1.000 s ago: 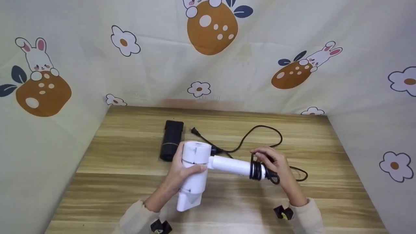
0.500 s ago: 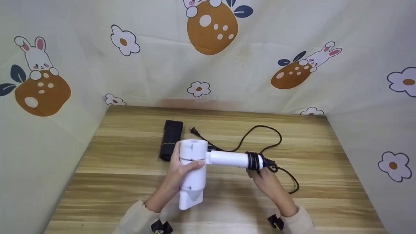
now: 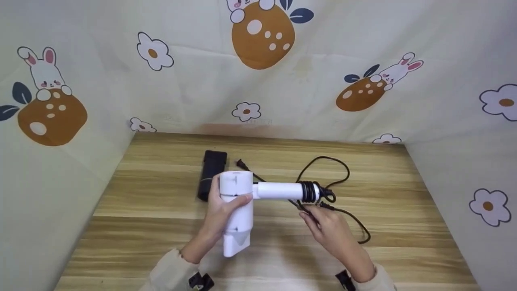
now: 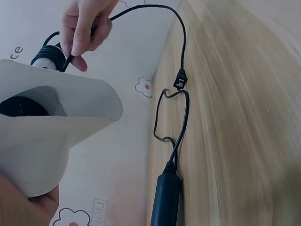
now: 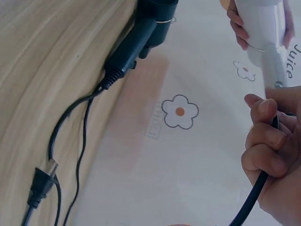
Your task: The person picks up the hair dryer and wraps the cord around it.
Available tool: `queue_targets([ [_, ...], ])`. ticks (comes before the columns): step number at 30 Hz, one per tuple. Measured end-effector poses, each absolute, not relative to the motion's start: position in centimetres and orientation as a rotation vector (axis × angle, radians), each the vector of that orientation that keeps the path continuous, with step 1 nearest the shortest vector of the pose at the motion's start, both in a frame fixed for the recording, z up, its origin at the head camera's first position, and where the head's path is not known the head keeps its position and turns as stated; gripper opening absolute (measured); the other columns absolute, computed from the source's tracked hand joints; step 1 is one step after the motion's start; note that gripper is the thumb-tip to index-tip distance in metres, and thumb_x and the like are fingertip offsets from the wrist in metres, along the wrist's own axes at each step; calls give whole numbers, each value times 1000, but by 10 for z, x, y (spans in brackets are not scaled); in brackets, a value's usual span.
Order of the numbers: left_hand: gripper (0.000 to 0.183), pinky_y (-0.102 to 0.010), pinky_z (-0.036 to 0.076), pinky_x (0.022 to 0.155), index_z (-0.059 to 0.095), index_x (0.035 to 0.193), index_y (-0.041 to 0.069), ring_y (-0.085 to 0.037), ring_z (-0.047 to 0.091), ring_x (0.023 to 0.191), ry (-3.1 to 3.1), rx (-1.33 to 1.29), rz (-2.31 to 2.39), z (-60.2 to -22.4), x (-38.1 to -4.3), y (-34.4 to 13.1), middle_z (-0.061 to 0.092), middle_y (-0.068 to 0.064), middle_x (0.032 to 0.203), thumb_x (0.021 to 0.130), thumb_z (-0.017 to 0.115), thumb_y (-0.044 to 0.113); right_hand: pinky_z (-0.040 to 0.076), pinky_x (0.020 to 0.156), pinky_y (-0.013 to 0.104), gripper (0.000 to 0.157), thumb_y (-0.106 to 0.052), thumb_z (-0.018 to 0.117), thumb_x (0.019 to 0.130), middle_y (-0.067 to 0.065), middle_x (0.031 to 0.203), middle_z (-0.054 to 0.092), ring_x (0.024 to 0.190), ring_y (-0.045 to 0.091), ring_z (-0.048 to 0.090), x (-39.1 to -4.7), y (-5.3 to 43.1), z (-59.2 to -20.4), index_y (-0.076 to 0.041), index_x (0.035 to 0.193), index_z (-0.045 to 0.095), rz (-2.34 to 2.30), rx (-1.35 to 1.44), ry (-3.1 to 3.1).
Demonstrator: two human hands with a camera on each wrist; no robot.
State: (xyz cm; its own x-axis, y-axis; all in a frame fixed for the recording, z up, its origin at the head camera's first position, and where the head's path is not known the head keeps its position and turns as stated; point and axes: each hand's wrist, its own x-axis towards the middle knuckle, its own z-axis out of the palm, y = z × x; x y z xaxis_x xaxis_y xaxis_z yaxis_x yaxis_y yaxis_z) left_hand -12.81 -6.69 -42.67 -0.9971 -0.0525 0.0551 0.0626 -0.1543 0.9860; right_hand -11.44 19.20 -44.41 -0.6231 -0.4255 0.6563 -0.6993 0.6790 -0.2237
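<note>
My left hand (image 3: pixel 218 210) grips a white hair dryer (image 3: pixel 238 214) round its barrel, thumb across the front. The flat nozzle points toward me; in the left wrist view the nozzle (image 4: pixel 89 96) fills the left side. The handle (image 3: pixel 278 190) extends level to the right, with black cord (image 3: pixel 309 191) wound several times around its end. Just below that end, my right hand (image 3: pixel 335 228) pinches a length of the cord. In the right wrist view its curled fingers (image 5: pixel 265 136) close round the cord (image 5: pixel 251 200).
A black hair dryer (image 3: pixel 214 169) lies on the wooden table behind my left hand, its handle (image 5: pixel 129 52) showing in the right wrist view. A two-pin plug (image 3: pixel 241 163) rests near it. Loose black cord (image 3: pixel 343 161) loops across the back right. Patterned cloth (image 3: pixel 190 81) hangs behind.
My right hand has come from above the handle's end, round beneath it, with the cord. The white hair dryer has shifted slightly away and left, its handle turning from sloping to level.
</note>
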Motion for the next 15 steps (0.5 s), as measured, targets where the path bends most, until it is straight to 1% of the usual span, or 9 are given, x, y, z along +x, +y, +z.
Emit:
queue_targets([
  [3,66,-40,55,70,37,124,6,-22,60,84,-2025,-24,-2271,-428,-130,-68,55,-14,104,71,75,7,48,52,17,20,-1,75,71,-3,69,65,57,5,58,-113,192,-440,-5,89,66,615,877,-2283],
  [8,68,-38,54,71,35,125,7,-21,60,84,-2060,27,-2204,-432,-135,-70,55,-14,105,72,77,8,53,61,19,19,-3,73,75,2,79,70,67,11,66,-107,192,-435,-5,93,68,678,950,-2246],
  [12,67,-37,54,70,35,125,7,-21,59,83,-2079,71,-2190,-435,-136,-72,54,-14,104,72,77,8,55,65,22,15,-4,70,79,3,84,70,72,15,68,-105,193,-430,-5,94,68,716,1003,-2197],
  [15,69,-37,54,70,35,126,7,-22,60,84,-2110,43,-2169,-436,-135,-72,54,-15,105,72,77,10,55,64,21,13,-6,68,81,3,83,70,71,14,67,-106,196,-426,-5,93,68,698,1007,-2171],
])
